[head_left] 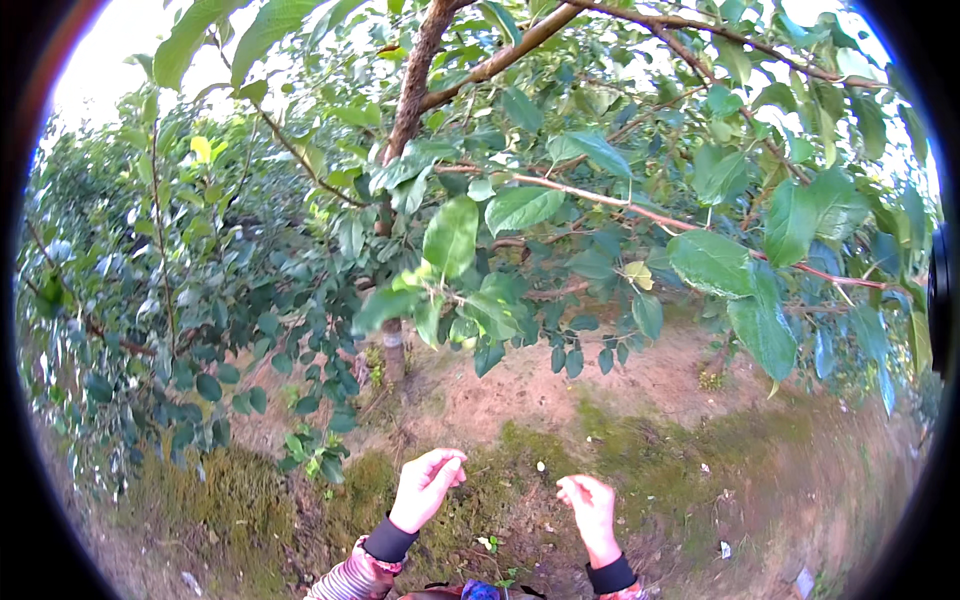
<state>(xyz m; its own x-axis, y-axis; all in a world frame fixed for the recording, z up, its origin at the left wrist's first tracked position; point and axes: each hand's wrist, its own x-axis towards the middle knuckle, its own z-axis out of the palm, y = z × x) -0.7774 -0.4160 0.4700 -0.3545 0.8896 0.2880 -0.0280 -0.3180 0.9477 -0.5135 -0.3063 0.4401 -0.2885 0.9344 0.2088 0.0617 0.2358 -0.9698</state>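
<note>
My left hand point(428, 488) is raised at the lower middle, its fingers curled and the thumb drawn up against them. A short way to its right is my right hand point(590, 510), with fingers bent inward toward the left one. The two hands are apart. Whether anything small sits between the fingers of either hand is too small to tell. Ahead of and above them hangs a leafy tree branch point(620, 204) with broad green leaves point(712, 263). Neither hand touches it. Dark cuffs point(390, 540) end my patterned sleeves.
A tree trunk point(409, 105) rises beyond the hands, with a thick limb point(505, 58) going up to the right. Dense foliage point(100, 260) fills the left side. Below lie bare reddish soil point(520, 395) and mossy ground point(230, 500). A low leafy shoot point(315, 455) stands left of my left hand.
</note>
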